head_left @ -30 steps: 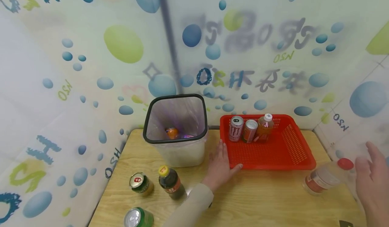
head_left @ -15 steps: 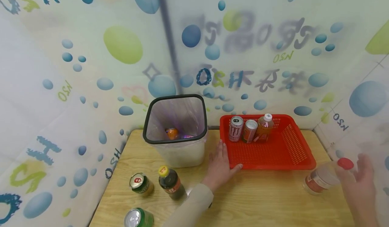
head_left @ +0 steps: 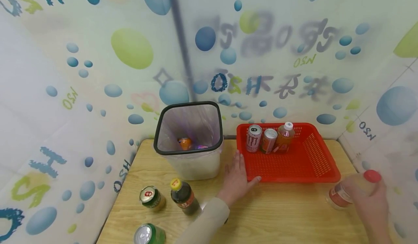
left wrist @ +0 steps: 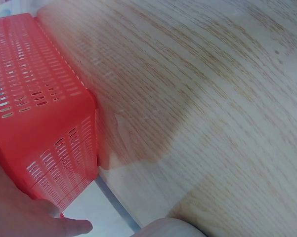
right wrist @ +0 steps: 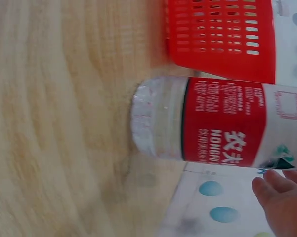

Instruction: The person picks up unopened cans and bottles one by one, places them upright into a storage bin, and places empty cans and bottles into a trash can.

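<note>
My left hand (head_left: 234, 181) rests against the left front corner of the red plastic basket (head_left: 274, 170), fingers extended along its side and thumb stretched along the front. In the left wrist view the thumb (left wrist: 71, 227) sticks out below the basket's perforated wall (left wrist: 44, 118). At the right, my right hand (head_left: 370, 204) is around the upper body of a large red-capped plastic bottle (head_left: 339, 196), thumb on one side, fingers on the other. The bottle (right wrist: 225, 123) stands upright on the table with a red-and-white label; fingertips (right wrist: 273, 181) lie along its far edge.
In the basket are a pink-and-white can (head_left: 253, 139), a smaller can (head_left: 269, 141) and a white-capped bottle (head_left: 284, 139). A lined bin (head_left: 196, 164) stands left of it. Nearer are a cola bottle (head_left: 184, 197) and two green cans (head_left: 152, 199) (head_left: 150, 234).
My right hand has moved leftward from the right edge until it surrounds the red-capped bottle. The left hand, basket and bottle have stayed in place.
</note>
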### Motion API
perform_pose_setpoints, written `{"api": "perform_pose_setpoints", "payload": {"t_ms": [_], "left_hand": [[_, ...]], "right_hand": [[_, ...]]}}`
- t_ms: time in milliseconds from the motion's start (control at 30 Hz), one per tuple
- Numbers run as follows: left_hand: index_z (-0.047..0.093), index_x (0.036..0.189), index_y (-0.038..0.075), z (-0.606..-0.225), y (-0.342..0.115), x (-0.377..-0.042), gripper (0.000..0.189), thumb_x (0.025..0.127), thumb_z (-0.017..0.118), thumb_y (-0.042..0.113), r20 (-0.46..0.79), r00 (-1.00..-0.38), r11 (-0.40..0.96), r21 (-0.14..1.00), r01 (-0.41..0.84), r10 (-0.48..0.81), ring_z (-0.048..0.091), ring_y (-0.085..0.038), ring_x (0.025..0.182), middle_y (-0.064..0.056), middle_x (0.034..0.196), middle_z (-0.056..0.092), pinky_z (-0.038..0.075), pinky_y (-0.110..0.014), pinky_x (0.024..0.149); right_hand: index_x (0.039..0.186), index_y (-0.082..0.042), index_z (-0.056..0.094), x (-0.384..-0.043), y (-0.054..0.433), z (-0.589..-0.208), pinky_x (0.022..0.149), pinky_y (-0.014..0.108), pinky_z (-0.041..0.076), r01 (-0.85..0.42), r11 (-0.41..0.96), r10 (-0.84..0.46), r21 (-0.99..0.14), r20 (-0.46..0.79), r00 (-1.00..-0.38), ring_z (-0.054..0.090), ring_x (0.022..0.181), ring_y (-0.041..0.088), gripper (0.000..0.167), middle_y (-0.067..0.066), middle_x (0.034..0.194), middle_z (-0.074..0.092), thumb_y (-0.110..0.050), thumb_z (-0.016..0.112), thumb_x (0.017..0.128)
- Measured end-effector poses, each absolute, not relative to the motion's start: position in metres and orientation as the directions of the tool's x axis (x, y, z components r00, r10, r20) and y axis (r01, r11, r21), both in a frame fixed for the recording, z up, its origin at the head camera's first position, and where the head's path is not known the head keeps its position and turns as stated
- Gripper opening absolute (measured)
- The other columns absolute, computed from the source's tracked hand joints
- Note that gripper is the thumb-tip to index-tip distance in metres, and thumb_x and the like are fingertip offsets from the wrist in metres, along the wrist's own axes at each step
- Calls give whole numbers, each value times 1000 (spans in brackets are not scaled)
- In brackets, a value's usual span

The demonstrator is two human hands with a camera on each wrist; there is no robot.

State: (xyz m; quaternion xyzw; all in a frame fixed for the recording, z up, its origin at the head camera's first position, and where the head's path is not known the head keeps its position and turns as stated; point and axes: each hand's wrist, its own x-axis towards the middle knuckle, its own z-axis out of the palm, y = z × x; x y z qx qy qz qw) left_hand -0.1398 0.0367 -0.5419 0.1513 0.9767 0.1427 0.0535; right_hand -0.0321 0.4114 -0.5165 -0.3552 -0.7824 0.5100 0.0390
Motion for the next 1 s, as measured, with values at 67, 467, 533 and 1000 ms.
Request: {"api": "perform_pose_setpoints", "payload": {"t_ms": [67, 467, 533, 1000], "left_hand": [[14, 166, 6, -542, 36, -140, 108, 93, 50, 78, -61, -947, 911, 298, 284, 315, 7, -30, 159, -12, 174, 0, 26, -57, 122], [18, 166, 5, -541, 35, -139, 108, 93, 48, 79, -42, -945, 911, 283, 300, 324, 11, -30, 159, -12, 174, 2, 30, -57, 120], [18, 166, 6, -541, 35, -139, 108, 93, 48, 79, -40, -946, 911, 283, 299, 323, 12, -30, 159, -12, 174, 4, 30, -57, 120], [18, 166, 5, -540, 37, -140, 108, 93, 51, 77, -45, -948, 914, 281, 292, 316, 11, -29, 159, -11, 174, 2, 29, -56, 121]], "right_hand": [[165, -12, -14, -33, 411, -519, 121, 67, 17, 529, 231, 604, -817, -306, -736, 17, 146, 49, 117, 27, 170, 2, -57, 67, 94], [162, -21, 20, -36, 403, -529, 119, 56, 30, 518, 272, 668, -811, -229, -708, 35, 136, 40, 91, 23, 154, 38, -51, 71, 93], [163, -16, 18, -37, 403, -529, 120, 57, 28, 508, 275, 665, -816, -219, -714, 34, 139, 42, 93, 25, 158, 35, -49, 71, 94], [161, 2, 12, -31, 411, -527, 122, 62, 20, 564, 261, 646, -784, -293, -705, 24, 146, 47, 106, 32, 163, 25, -56, 69, 94]]}}
